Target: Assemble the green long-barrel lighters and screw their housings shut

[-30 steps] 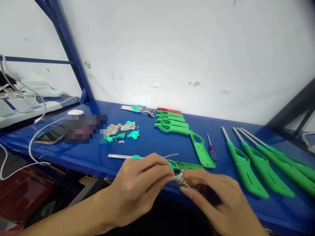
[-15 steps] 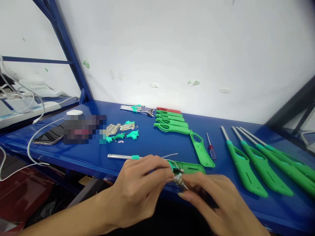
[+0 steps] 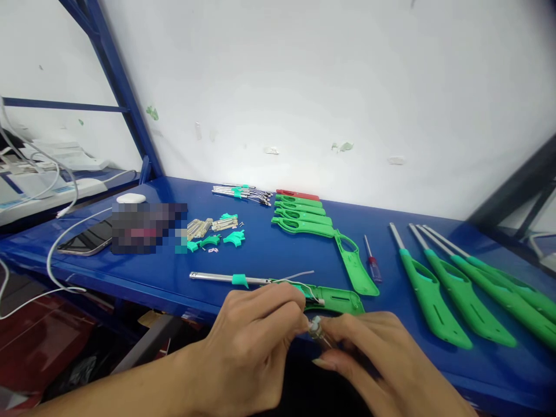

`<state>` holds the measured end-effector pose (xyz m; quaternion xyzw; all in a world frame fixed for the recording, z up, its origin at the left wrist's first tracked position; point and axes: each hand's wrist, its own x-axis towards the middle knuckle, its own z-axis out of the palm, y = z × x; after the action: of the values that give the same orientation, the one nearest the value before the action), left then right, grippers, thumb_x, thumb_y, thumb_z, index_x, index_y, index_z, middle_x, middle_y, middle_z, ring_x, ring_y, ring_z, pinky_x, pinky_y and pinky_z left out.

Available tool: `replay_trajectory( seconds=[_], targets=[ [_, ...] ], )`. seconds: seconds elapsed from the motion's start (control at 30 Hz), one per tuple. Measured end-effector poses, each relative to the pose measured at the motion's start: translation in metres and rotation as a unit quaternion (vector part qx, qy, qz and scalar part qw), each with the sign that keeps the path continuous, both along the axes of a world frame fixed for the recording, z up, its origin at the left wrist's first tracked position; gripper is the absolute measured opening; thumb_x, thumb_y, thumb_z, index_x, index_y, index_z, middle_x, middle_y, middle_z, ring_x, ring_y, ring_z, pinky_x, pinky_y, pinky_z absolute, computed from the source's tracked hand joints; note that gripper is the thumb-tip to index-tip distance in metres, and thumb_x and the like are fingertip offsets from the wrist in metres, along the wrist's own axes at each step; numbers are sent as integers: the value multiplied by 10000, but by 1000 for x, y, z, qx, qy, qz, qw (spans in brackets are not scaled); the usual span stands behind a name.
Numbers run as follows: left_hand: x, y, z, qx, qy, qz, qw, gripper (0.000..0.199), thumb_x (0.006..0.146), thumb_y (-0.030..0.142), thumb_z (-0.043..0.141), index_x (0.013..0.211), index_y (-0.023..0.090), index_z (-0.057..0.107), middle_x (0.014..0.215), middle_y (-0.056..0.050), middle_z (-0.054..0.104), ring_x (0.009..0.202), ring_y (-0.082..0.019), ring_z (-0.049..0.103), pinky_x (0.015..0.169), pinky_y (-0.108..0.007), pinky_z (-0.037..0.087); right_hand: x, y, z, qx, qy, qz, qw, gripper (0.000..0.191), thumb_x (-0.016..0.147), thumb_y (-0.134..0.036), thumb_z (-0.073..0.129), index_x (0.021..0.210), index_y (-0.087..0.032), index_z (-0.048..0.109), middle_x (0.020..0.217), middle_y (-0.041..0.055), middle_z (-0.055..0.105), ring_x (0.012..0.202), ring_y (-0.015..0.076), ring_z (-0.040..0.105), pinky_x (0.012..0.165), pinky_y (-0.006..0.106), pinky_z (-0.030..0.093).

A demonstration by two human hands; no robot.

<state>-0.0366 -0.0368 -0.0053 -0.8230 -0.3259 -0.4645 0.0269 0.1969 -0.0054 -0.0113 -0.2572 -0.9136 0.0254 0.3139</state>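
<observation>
And here the tank (image 3: 321, 337) is pinched by the right hand (image 3: 382, 353) near the green shell (image 3: 343, 300), fingertips of the left hand (image 3: 260, 336) pressed together at its pale tip (image 3: 316, 320), their catch hidden—likely light, stiff, slippery, best gripped by the body, that fragile-looking tip spared.
</observation>
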Motion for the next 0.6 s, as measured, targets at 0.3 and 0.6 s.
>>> replay_trajectory(
  seconds=[0.3, 0.6],
  targets=[
    [1, -3, -2, -6, 46, 10, 999, 266, 879, -48, 453, 915, 206, 527, 874, -34, 690, 740, -152, 697, 628, -262, 505, -2, 0, 3, 13, 12, 11, 1000, 295, 1153, -506, 421, 1067, -294, 606, 834, -112, 802, 706, 93, 777, 699, 202, 569],
    [2, -6, -4, 11, 68, 1, 998, 244, 840, -32, 429, 881, 208, 448, 841, -16, 615, 674, -137, 583, 544, -289, 391, -5, 0, 10, 2, 11, 31, 999, 359, 1167, -501, 365, 1040, -293, 629, 813, -123, 798, 665, 77, 764, 669, 211, 545]
  ],
)
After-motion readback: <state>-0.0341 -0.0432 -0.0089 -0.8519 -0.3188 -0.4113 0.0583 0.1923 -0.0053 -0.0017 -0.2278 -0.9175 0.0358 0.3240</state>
